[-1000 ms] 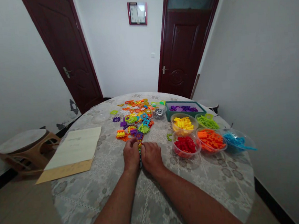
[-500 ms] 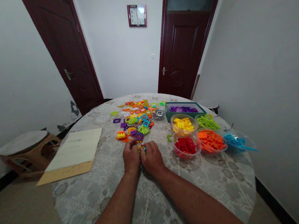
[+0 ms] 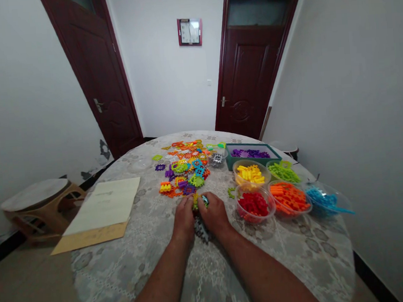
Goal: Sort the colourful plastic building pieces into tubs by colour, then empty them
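My left hand and my right hand are close together over the near middle of the table, fingers curled inward. Between them they grip a small cluster of interlocking plastic building pieces, yellow and green at the top. A grey toothed part shows below, between my wrists; whether it joins the cluster I cannot tell. My fingers hide most of the cluster. Just beyond my hands lies a heap of loose, many-coloured toothed pieces, with a yellow-and-orange block at its left.
On the right stand clear bowls of red pieces, yellow pieces, orange pieces, green pieces and blue pieces. Behind them sits a green-rimmed box with purple pieces. Paper sheets lie at the left edge.
My view has tilted up slightly, so the scene sits lower in the picture. The held cluster has turned or shifted between my fingers, and the grey part now shows below my hands.
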A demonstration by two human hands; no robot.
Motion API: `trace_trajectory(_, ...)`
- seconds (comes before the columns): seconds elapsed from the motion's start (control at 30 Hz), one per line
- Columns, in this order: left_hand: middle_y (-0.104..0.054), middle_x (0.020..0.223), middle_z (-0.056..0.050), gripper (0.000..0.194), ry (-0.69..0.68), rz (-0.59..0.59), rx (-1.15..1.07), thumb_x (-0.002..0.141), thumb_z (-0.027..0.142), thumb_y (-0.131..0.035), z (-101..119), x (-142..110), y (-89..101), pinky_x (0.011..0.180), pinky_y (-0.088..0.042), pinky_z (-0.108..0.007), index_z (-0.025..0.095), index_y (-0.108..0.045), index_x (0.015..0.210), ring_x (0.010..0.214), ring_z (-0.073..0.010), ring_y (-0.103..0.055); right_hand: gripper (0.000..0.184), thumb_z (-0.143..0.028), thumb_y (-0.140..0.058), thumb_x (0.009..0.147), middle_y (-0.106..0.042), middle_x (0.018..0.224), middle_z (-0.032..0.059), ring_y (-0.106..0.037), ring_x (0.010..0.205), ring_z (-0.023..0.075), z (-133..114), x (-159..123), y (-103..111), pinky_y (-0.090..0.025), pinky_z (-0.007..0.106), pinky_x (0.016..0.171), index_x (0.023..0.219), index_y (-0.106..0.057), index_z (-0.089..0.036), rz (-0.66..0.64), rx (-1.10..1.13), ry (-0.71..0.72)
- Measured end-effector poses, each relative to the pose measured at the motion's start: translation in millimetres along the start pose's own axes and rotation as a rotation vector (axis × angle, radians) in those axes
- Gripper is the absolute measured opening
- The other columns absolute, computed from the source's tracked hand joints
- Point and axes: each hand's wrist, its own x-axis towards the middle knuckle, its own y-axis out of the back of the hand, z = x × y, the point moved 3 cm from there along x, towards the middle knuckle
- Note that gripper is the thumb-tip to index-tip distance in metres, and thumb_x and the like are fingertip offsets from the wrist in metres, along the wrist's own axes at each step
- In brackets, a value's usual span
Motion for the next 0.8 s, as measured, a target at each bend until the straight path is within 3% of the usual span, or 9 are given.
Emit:
trace_trajectory(0.1,-0.078,0.095,-0.008,0.02,0.157,-0.026,-0.188,0.081,0.031,-0.076,-3,-2,-8.7,0.082,-0.057,-0.033,0.016,-0.078,0.093,0.089,-0.0233,-0.072,0.026,-0.036,-0.057,0.097,-0.079,0.101,0.0074,-0.072,0.095,0.0225,10,9,5,-0.05,0.032,0.091,0.104,-0.076,-0.02,0.019,0.079,-0.1)
trace_trajectory(0.23,-0.078,0.09,-0.01,0.019,0.36,-0.098,-0.405,0.092,0.028,-0.067,0,-5,-18.5,0.075,-0.059,-0.03,0.013,-0.077,0.098,0.08,-0.0204,-0.073,0.032,-0.042,-0.057,0.094,-0.081,0.1,0.0073,-0.072,0.094,0.0233,19,17,8,-0.051,0.032,0.091,0.103,-0.078,-0.02,0.054,0.153,-0.217)
trace_trajectory(0.43,-0.078,0.088,-0.009,0.014,0.41,-0.065,-0.546,0.097,0.024,-0.064,-3,-10,-22.6,0.077,-0.062,-0.03,0.015,-0.074,0.097,0.077,-0.0187,-0.074,0.034,-0.045,-0.056,0.094,-0.08,0.096,0.0063,-0.072,0.09,0.023,17,20,4,-0.052,0.031,0.087,0.102,-0.078,-0.02,0.097,0.199,-0.229)
trace_trajectory(0.57,-0.08,0.098,-0.01,0.017,0.42,-0.1,-0.581,0.098,0.028,-0.067,-5,-11,-23.8,0.089,-0.062,-0.033,0.013,-0.075,0.102,0.088,-0.0205,-0.077,0.034,-0.042,-0.053,0.097,-0.08,0.103,0.008,-0.072,0.098,0.0242,14,18,-2,-0.052,0.035,0.094,0.106,-0.077,-0.02,0.103,0.177,-0.146)
trace_trajectory(0.8,-0.08,0.103,-0.01,0.022,0.432,-0.089,-0.652,0.094,0.033,-0.074,-8,-9,-22.2,0.101,-0.059,-0.036,0.014,-0.076,0.105,0.107,-0.024,-0.075,0.036,-0.033,-0.048,0.102,-0.077,0.113,0.0129,-0.067,0.11,0.0252,4,15,-4,-0.048,0.04,0.107,0.117,-0.076,-0.016,0.039,0.053,0.18)
